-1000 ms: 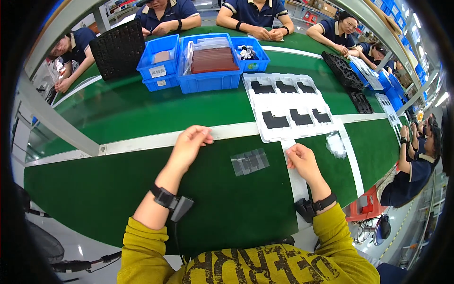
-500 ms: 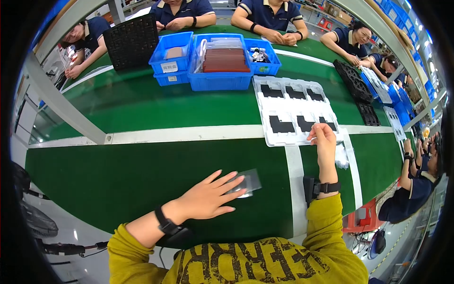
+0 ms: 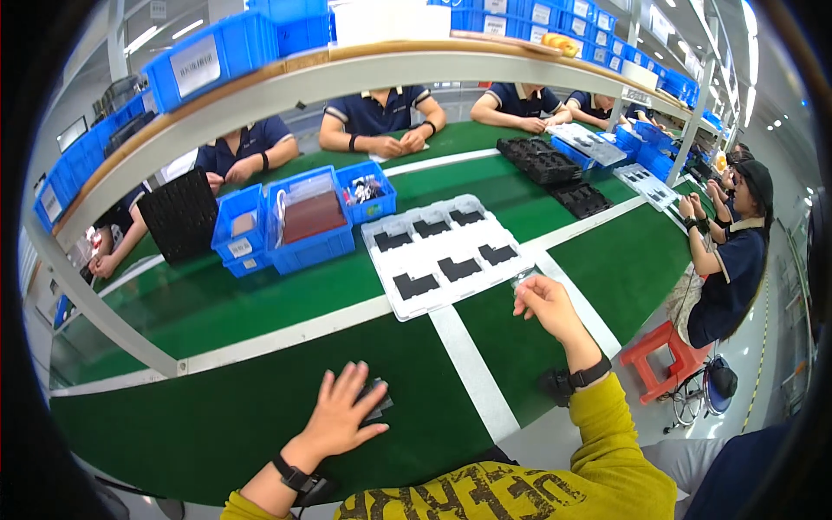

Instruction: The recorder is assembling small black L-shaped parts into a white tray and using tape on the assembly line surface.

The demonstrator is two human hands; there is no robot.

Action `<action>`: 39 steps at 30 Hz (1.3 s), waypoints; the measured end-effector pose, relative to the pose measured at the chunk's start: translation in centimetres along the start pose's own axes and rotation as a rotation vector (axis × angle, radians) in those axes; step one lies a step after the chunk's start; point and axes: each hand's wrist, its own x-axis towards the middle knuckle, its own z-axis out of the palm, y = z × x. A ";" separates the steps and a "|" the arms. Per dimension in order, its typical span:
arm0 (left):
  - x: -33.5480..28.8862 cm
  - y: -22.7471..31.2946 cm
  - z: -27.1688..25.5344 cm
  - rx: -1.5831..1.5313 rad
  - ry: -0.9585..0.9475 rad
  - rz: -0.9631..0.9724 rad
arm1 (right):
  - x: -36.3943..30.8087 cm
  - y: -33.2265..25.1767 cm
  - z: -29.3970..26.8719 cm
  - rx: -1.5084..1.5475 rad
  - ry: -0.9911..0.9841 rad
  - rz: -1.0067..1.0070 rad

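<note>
My left hand [image 3: 341, 407] lies on the green work surface with its fingers spread. Beneath its fingers are thin sheets of dark-looking see-through film [image 3: 380, 400], partly covered. My right hand [image 3: 548, 305] is closed in a pinch just off the near right corner of a white moulded tray [image 3: 423, 250]. Beside those fingertips shows a small shiny clear plastic piece [image 3: 523, 276]; whether the fingers grip it I cannot tell. In the tray's pockets sit several flat black notched pieces [image 3: 416, 286].
Blue bins [image 3: 310, 253] stand behind the tray to the left, one with brown sheets. Black trays [image 3: 539, 160] lie at the far right. An overhead shelf [image 3: 364, 76] carries more bins. Co-workers sit across and to the right. A red stool [image 3: 660, 357] stands off the table's right end.
The view has swung to the right and up, so the tray and bins appear further left. My right hand has shifted from over the tray's edge to beside its corner. My left hand stays on the film.
</note>
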 end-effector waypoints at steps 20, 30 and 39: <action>-11.6 -4.1 -1.2 0.003 0.054 -0.519 | 13.8 -27.8 2.3 -0.095 0.328 -1.022; -10.3 -4.4 -3.5 -0.010 0.531 -0.754 | 8.9 -15.0 7.0 -0.646 -0.177 -0.650; -4.5 -2.1 -3.0 -1.128 0.453 -0.573 | 6.9 1.6 6.2 -1.274 -0.318 -0.682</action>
